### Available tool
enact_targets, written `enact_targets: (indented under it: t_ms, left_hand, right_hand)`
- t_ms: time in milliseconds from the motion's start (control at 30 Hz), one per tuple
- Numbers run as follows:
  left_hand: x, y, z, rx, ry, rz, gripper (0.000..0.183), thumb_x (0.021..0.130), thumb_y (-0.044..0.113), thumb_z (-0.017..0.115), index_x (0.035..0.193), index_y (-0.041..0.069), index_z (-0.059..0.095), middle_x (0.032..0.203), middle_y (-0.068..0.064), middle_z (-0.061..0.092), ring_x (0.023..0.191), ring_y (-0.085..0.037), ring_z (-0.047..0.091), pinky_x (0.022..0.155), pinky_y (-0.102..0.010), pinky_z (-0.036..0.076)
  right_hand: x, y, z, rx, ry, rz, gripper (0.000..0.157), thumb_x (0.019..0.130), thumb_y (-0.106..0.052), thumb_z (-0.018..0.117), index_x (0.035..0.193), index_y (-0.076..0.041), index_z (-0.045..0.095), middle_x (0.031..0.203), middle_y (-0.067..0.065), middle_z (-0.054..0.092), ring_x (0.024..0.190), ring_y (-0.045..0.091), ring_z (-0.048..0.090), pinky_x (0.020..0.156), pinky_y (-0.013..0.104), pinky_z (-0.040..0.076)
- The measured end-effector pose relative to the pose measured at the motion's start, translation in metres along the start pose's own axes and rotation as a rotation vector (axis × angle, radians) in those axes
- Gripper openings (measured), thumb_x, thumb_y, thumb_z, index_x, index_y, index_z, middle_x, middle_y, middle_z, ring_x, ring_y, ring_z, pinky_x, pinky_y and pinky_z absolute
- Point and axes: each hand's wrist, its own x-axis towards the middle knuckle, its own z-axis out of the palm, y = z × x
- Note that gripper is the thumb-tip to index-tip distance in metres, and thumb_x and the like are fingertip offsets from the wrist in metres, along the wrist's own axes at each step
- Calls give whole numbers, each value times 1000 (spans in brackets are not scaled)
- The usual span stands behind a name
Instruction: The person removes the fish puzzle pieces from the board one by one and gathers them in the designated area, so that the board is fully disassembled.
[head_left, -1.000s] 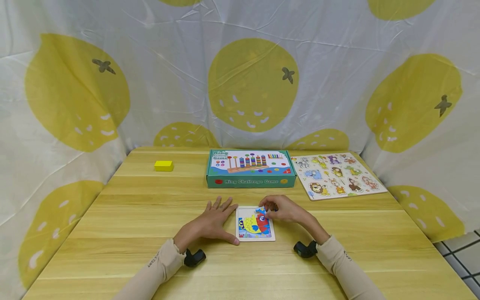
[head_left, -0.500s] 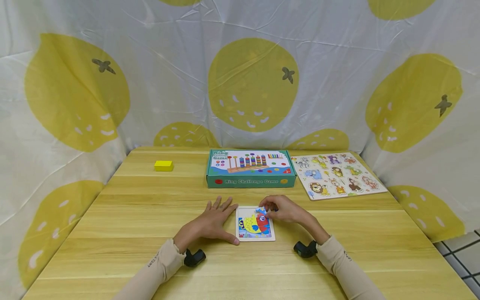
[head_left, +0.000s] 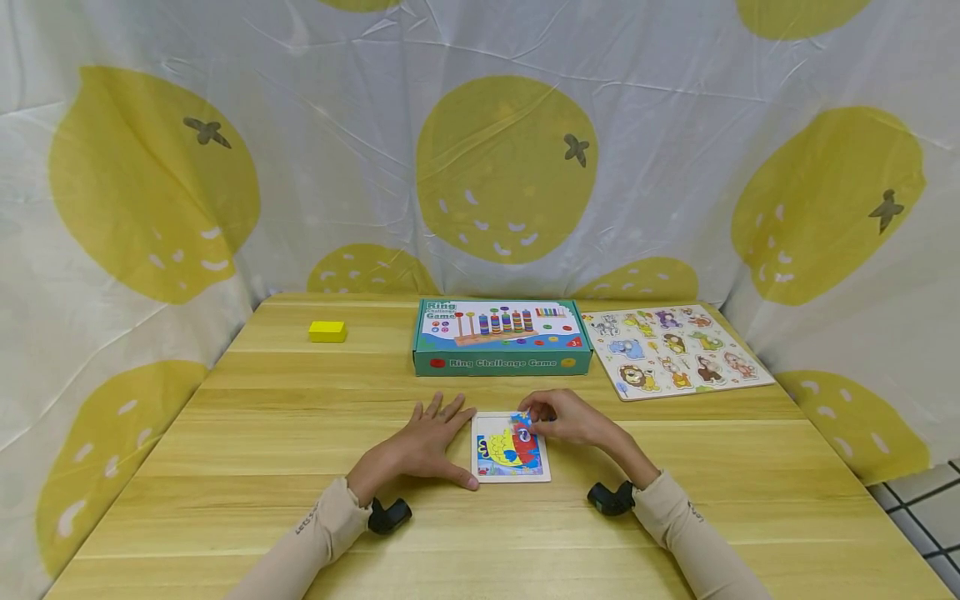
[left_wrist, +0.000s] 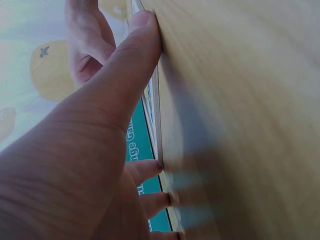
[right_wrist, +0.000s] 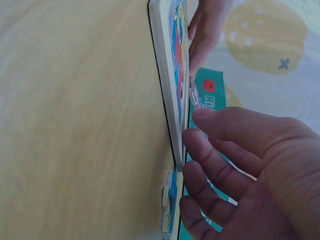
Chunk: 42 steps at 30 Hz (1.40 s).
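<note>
A small square jigsaw puzzle (head_left: 512, 479) in a pale wooden frame lies on the table, showing a red and yellow fish on blue. My left hand (head_left: 427, 442) rests at its left side, fingers spread, thumb at the lower left corner; the left wrist view shows the thumb (left_wrist: 140, 30) against the frame's edge. Over the upper right corner, my right hand (head_left: 566, 417) pinches a blue jigsaw piece (head_left: 519, 418) between thumb and fingers. That piece is partly hidden by the fingertips. A pale strip of the tray shows along the top, left of the piece.
Behind the puzzle lies a green Ring Challenge Game box (head_left: 498, 365). An animal peg puzzle board (head_left: 652, 333) lies to its right, and a yellow block (head_left: 327, 332) sits at the back left. A lemon-print cloth (head_left: 360, 167) hangs around the table (head_left: 262, 467).
The jigsaw piece in my right hand has shifted slightly and sits straighter in the upper right corner. My left hand has stayed in place.
</note>
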Motion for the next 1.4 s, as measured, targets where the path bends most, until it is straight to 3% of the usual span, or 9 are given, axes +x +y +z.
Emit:
enact_targets:
  t_ms: [867, 1400]
  left_hand:
    - [1, 2, -1, -24, -3, -8, 111, 67, 67, 74, 152, 14, 27, 160, -5, 16, 144, -46, 1, 112, -65, 0]
    - [1, 0, 1, -17, -4, -5, 111, 67, 69, 72, 153, 16, 26, 161, -4, 15, 144, -45, 1, 112, -64, 0]
  right_hand:
    - [-2, -3, -4, 16, 1, 36, 23, 91, -11, 65, 113, -5, 65, 84, -3, 61, 75, 12, 54, 66, 22, 47]
    - [-22, 6, -19, 0, 67, 53, 24, 90, -14, 66, 113, -5, 66, 84, -3, 62, 77, 12, 56, 71, 23, 49]
